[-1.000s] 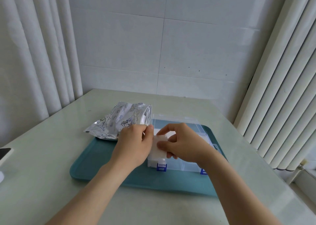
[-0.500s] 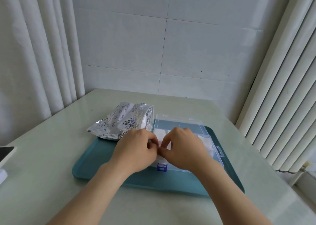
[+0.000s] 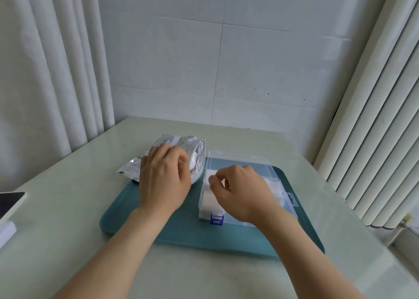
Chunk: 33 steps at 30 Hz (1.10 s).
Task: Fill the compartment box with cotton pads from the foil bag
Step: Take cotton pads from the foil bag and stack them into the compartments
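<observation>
The silver foil bag (image 3: 197, 155) lies at the tray's far left corner, its mouth facing right with a white cotton pad (image 3: 194, 162) showing inside. My left hand (image 3: 163, 180) lies over the bag with curled fingertips at the mouth; whether they grip anything is hidden. The clear compartment box (image 3: 292, 204) sits on the tray with its lid raised at the back. White pads (image 3: 207, 202) fill its left compartment, and more lie to the right. My right hand (image 3: 242, 194) hovers over the box with loosely curled fingers, thumb near the pads, and holds nothing I can see.
Bag and box rest on a teal tray (image 3: 181, 233) on a pale green table. A blue latch (image 3: 216, 219) is on the box's front. A phone (image 3: 9, 202) lies at the table's left edge. Curtains hang on the left, vertical blinds on the right.
Both hands were together over the box's left compartment with a pad. My left hand has moved left onto the foil bag; my right hand stays over the box.
</observation>
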### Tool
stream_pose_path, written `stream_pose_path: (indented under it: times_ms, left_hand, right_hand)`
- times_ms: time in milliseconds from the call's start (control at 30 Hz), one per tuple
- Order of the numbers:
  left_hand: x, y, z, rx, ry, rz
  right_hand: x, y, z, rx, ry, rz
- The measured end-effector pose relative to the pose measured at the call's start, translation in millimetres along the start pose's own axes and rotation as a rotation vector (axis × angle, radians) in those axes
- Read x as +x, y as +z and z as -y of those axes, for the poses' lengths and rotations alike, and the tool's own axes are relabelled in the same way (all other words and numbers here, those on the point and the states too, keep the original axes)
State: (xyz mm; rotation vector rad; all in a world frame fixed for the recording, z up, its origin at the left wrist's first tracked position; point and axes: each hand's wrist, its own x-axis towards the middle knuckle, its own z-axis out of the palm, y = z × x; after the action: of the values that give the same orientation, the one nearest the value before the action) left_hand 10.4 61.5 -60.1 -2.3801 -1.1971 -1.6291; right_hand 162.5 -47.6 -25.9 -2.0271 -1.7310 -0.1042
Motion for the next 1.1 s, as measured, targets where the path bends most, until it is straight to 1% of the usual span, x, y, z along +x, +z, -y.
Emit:
stream_pose_path:
  times_ms: [67,133,200,267,333,500,633,700,767,867,1000,1100]
  left_hand:
    - [3,10,14,0.009,-0.013,0.061]
    - [5,17,24,-0.020,-0.113,0.210]
    - [7,20,31,-0.016,-0.220,0.366]
    - [9,19,34,0.020,-0.270,0.430]
    - [10,18,32,0.044,-0.316,0.460]
    - [9,19,36,-0.007,-0.316,0.408]
    - [8,18,31,0.015,-0.294,0.373]
    - [8,18,32,0.022,-0.276,0.361]
    - [8,19,36,0.034,-0.271,0.373]
    - [8,20,38,0.049,-0.278,0.369]
    - [8,24,39,0.005,-0.299,0.326]
    - [8,26,40,0.023,-0.303,0.328]
  right_hand:
    - [1,4,2,0.059,-0.008,-0.074]
    - [2,8,3,0.132,-0.019,-0.111]
    - [5,12,3,0.137,-0.041,-0.125]
    - [9,14,4,0.137,-0.032,-0.128]
    - [15,14,7,0.158,-0.012,-0.122]
    - [38,25,15,0.180,-0.016,-0.086]
    - [60,37,19,0.153,0.003,0.022]
    - [74,39,22,0.165,0.036,0.028]
    - [88,40,25,0.255,0.093,0.015]
    - [102,43,31,0.394,0.180,0.048]
    - [117,47,34,0.484,0.245,0.103]
    - [126,53,36,0.507,0.278,0.086]
